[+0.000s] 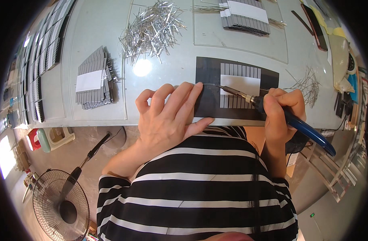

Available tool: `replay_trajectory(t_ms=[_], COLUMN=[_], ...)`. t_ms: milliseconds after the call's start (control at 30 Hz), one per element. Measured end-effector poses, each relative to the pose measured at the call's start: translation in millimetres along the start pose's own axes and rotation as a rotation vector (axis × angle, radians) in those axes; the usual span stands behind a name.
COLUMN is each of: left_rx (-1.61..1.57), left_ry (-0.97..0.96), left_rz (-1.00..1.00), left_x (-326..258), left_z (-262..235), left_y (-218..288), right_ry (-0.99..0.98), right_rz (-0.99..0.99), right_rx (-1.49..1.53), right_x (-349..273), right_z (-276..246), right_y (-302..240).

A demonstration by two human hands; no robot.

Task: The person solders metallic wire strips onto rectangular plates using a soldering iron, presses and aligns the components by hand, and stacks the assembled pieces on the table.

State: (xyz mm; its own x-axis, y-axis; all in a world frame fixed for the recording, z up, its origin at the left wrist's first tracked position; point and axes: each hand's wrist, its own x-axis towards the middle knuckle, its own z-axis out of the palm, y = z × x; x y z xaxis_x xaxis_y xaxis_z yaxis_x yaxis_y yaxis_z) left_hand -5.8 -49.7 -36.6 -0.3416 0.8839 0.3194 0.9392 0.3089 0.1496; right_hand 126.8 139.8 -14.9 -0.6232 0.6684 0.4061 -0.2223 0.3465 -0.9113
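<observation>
My right hand [277, 116] is closed round the blue handle of a soldering iron [310, 130]. The iron's thin tip points left, over the left edge of a small panel of narrow grey strips [240, 102] with a white band across its middle. That panel lies on a dark rectangular board [210, 104] at the table's near edge. My left hand [168, 108] is spread palm down, its thumb and forefinger at the board's left side. A thin silver metal strip [209, 84] runs from the forefinger's tip toward the iron's tip. Whether the tip touches it, I cannot tell.
A heap of silver metal strips [154, 30] lies at the back. Stacks of similar panels stand left [89, 82] and back right [246, 16]. Thin wires [308, 86] and a phone [314, 28] lie on the right. A fan [61, 207] stands below left.
</observation>
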Motion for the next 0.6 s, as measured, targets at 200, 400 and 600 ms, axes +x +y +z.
replay_trajectory(t_ms=[200, 400, 600], left_rx=[-0.008, -0.013, -0.014], left_ry=[-0.013, -0.004, -0.001], left_rz=[0.008, 0.011, 0.015], left_x=[0, 1, 1], left_z=[-1, 0, 0], left_y=[-1, 0, 0], right_ry=[-0.009, 0.036, 0.064], right_rz=[0.016, 0.069, 0.129], right_rx=[-0.017, 0.044, -0.007], right_x=[2, 0, 2], right_z=[1, 1, 2], right_y=[-3, -6, -15])
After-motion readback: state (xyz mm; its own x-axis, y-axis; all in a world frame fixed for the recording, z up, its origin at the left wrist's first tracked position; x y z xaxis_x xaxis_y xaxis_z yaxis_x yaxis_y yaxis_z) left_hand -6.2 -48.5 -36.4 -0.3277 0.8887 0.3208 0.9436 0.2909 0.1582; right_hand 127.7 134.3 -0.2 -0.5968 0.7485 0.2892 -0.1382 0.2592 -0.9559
